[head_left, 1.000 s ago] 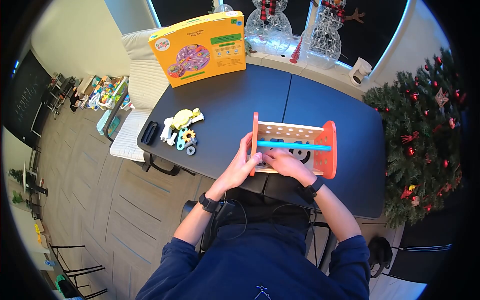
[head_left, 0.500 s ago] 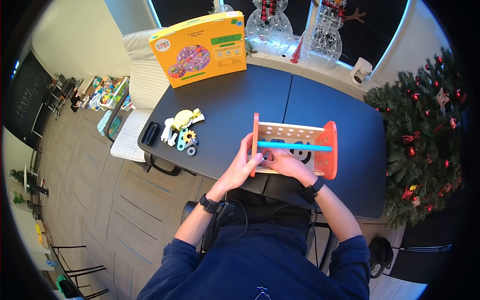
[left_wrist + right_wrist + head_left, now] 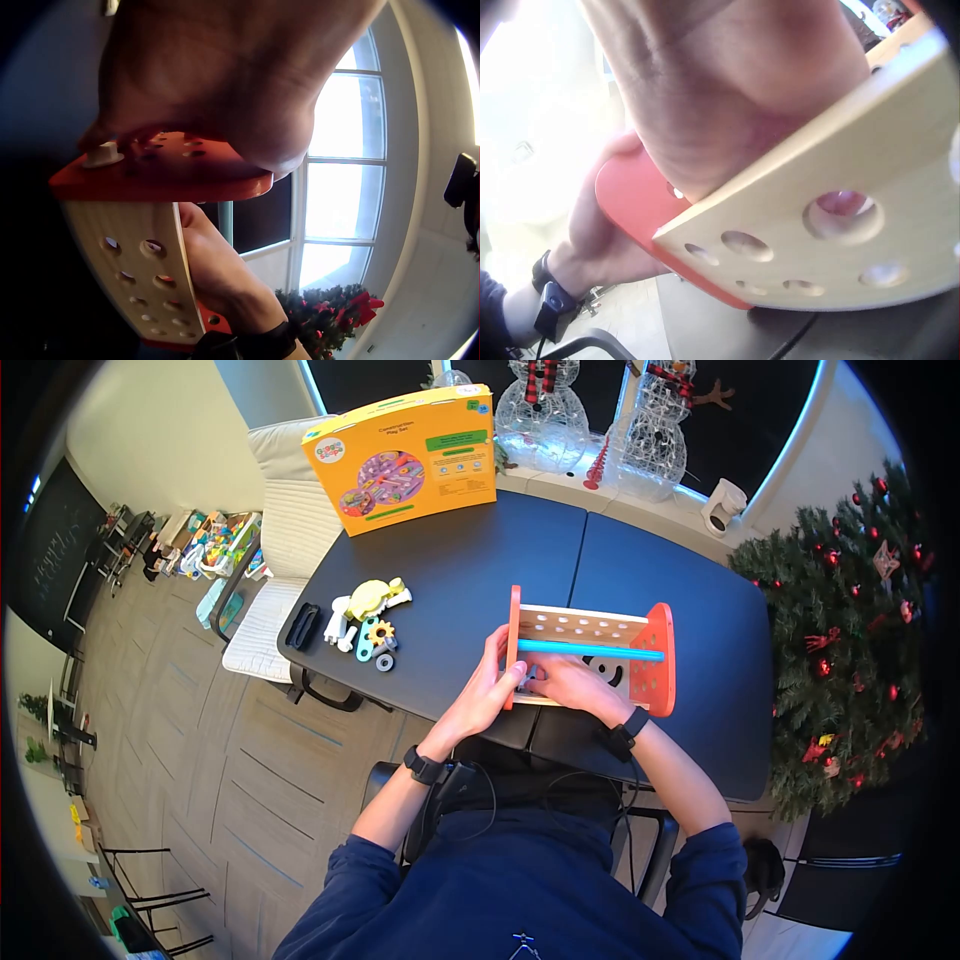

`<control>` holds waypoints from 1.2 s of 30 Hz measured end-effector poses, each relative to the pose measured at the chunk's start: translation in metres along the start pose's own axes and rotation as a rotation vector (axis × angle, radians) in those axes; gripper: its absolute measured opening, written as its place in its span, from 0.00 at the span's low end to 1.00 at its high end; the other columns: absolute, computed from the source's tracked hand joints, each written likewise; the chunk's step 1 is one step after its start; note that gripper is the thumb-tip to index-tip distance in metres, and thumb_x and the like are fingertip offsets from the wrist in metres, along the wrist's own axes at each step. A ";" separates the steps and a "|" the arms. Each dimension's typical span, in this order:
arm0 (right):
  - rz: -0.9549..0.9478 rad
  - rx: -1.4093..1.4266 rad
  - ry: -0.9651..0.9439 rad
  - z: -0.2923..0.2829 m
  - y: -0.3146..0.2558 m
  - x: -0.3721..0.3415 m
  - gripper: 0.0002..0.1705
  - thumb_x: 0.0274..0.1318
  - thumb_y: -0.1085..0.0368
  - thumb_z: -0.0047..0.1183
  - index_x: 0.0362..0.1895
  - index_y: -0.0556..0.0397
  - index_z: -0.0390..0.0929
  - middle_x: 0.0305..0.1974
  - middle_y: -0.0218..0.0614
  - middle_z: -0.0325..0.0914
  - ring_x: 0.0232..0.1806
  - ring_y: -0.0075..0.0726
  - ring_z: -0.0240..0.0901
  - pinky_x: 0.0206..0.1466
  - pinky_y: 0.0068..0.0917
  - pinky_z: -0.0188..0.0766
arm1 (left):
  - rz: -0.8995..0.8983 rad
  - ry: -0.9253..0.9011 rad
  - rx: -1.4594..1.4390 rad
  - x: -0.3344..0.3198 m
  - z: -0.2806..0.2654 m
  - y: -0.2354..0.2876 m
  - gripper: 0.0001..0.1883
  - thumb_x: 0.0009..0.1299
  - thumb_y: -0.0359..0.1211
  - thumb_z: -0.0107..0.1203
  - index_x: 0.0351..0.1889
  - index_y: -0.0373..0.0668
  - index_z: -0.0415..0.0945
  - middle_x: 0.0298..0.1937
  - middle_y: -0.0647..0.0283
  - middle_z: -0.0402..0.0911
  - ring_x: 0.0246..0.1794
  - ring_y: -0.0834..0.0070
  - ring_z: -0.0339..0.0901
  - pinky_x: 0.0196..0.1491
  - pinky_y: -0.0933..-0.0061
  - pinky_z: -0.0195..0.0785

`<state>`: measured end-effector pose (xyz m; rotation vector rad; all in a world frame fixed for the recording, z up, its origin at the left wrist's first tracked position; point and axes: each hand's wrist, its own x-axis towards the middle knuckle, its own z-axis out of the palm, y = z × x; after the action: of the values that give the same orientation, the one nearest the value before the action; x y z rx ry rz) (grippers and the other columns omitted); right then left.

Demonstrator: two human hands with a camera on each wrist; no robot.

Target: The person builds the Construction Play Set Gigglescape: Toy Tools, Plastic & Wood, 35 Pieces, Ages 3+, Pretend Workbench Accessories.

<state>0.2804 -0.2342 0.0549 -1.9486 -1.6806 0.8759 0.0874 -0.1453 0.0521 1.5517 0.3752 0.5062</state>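
A toy toolbox (image 3: 658,665) with orange-red end panels, pale wooden sides full of holes and a blue rod handle (image 3: 600,651) sits at the table's near edge. My left hand (image 3: 478,695) grips its left end panel, palm against the panel's edge. In the left wrist view a cream peg head (image 3: 103,154) stands out of that panel's outer face, by my left fingers. My right hand (image 3: 575,685) reaches under the rod into the box. Its fingertips pinch a small grey piece (image 3: 531,678) at the left panel's inner side, mostly hidden by the hand.
Left on the dark table (image 3: 450,570) lie a yellow toy piece (image 3: 370,600), a yellow gear (image 3: 381,633), a grey ring (image 3: 385,662) and white pieces. A black case (image 3: 302,627) is at the left edge. A yellow box (image 3: 400,460) stands behind; a decorated tree (image 3: 830,630) stands right.
My right fingers have shifted slightly inside the box, and the small grey piece shows more at their tips. My left hand and the toolbox stay in place.
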 end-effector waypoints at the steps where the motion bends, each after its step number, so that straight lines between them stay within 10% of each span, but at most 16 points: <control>1: -0.009 -0.017 -0.003 0.001 0.001 0.001 0.17 0.67 0.60 0.63 0.53 0.58 0.82 0.41 0.49 0.85 0.48 0.56 0.84 0.53 0.49 0.78 | -0.001 0.003 0.004 0.000 0.001 0.000 0.42 0.85 0.46 0.49 0.86 0.34 0.41 0.87 0.41 0.50 0.90 0.52 0.44 0.87 0.52 0.43; 36: 0.011 -0.047 -0.202 0.005 0.010 0.017 0.19 0.73 0.56 0.55 0.56 0.58 0.80 0.55 0.53 0.83 0.63 0.58 0.79 0.65 0.53 0.74 | 0.027 0.012 0.073 -0.008 0.002 0.000 0.43 0.85 0.48 0.51 0.86 0.36 0.42 0.86 0.41 0.53 0.89 0.51 0.48 0.85 0.50 0.47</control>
<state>0.2855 -0.2201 0.0418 -1.9578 -1.8189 1.0775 0.0821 -0.1510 0.0516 1.6263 0.3867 0.5280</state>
